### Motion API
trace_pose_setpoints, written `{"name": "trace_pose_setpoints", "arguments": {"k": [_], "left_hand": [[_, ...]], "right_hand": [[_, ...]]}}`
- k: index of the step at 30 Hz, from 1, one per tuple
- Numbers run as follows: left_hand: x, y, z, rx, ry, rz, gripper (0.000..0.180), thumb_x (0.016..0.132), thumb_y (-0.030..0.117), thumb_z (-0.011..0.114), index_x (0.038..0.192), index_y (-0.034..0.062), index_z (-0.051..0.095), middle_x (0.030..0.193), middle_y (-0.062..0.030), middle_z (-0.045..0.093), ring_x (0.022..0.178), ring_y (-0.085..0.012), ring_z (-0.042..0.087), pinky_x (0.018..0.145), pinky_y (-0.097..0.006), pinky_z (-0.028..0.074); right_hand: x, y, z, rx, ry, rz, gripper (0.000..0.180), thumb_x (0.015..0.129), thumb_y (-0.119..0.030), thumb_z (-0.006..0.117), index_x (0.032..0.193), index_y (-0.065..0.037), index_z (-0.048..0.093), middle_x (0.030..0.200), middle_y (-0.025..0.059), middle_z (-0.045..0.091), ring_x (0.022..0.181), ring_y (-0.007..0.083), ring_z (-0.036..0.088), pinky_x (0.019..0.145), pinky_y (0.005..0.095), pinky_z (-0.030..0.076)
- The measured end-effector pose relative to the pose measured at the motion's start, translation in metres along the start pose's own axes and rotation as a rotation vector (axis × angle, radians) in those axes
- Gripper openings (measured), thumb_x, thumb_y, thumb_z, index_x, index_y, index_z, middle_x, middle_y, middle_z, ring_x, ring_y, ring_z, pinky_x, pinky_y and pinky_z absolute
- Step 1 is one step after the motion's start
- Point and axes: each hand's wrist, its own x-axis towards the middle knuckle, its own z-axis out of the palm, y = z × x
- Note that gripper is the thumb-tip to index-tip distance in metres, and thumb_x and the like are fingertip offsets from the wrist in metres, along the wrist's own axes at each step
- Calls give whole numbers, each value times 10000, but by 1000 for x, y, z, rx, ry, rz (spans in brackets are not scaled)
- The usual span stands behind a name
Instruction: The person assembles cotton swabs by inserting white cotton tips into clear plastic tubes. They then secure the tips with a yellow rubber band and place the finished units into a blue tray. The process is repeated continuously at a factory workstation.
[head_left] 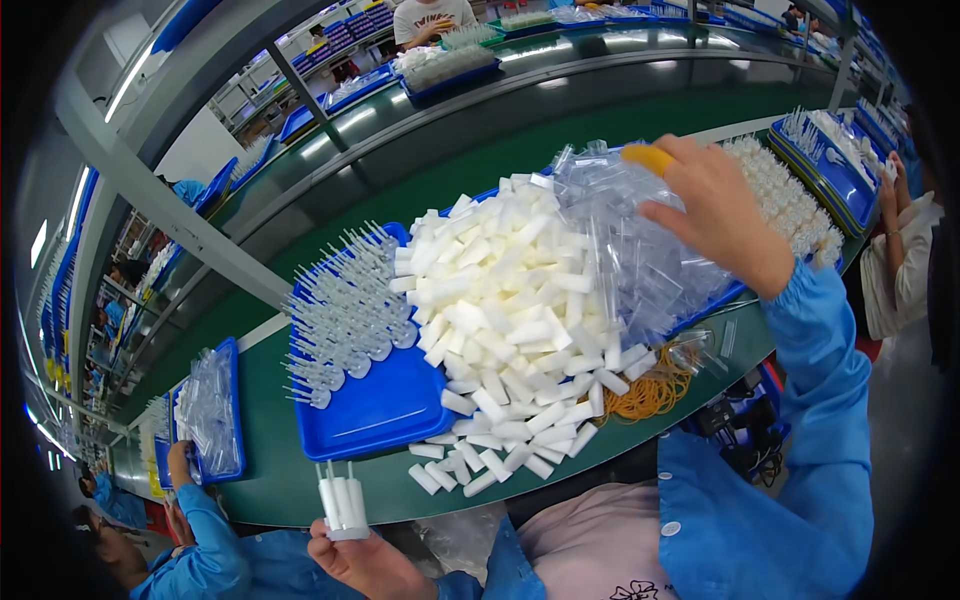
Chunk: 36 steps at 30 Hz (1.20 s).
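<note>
Near the front edge of the green bench, my left hand grips a small clear plastic base with upright prongs. White sponge sleeves sit over several of the prongs on this pronged base. My right hand hovers above a heap of clear plastic tubes, its thumb and fingers apart and nothing visible between them. One of its fingers wears a yellow finger cot. Between my hands lies a large pile of white sponge pieces. Rows of similar pronged pieces stand in a blue tray.
Tan rubber bands lie by the front edge, beside the sponge pieces. More pronged pieces fill the far right. Stacked trays stand beyond them. Co-workers sit on both sides, and a grey metal post rises at the left.
</note>
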Motion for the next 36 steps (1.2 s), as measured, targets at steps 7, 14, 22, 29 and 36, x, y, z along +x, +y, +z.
{"name": "trace_pose_setpoints", "arguments": {"k": [7, 14, 22, 29, 36], "left_hand": [[-9, -9, 51, -55, -163, -27, 186, 868, 120, 626, 1025, 102, 528, 1107, -21, 521, 1026, -135, 518, 875, -274, 438], [-15, -12, 78, -12, -48, -59, 129, 849, 71, 612, 966, 78, 560, 1037, -62, 548, 931, -175, 534, 808, -292, 456], [-17, -13, 79, 54, -195, -100, 133, 848, 16, 588, 917, 75, 492, 958, -90, 532, 912, -207, 520, 805, -368, 472], [-5, -10, 119, -57, -1063, 95, 140, 744, 13, 638, 860, 79, 597, 874, -143, 591, 796, -287, 560, 719, -387, 475], [-31, -30, 137, -68, -1043, 78, 90, 638, 40, 714, 622, 122, 679, 824, -130, 658, 715, -257, 561, 611, -322, 502]], "right_hand": [[-7, -41, 14, 352, -284, -125, 294, 656, -189, 735, 912, -101, 620, 988, 50, 577, 946, 254, 526, 859, 386, 378], [-11, -46, 49, 123, -283, -218, 196, 710, -162, 651, 886, -78, 632, 808, 54, 595, 895, 233, 551, 910, 389, 374], [-21, -32, -39, 1010, -253, 212, 120, 820, -111, 611, 911, -33, 600, 829, 78, 604, 824, 200, 575, 802, 316, 426], [-67, -51, -31, 1671, -520, 515, 174, 866, -131, 612, 998, -20, 587, 918, 34, 602, 873, 99, 551, 786, 247, 434], [-74, -55, -13, 1794, -644, 675, 172, 877, -125, 602, 1009, -18, 579, 940, 13, 585, 894, 79, 526, 793, 231, 431]]}}
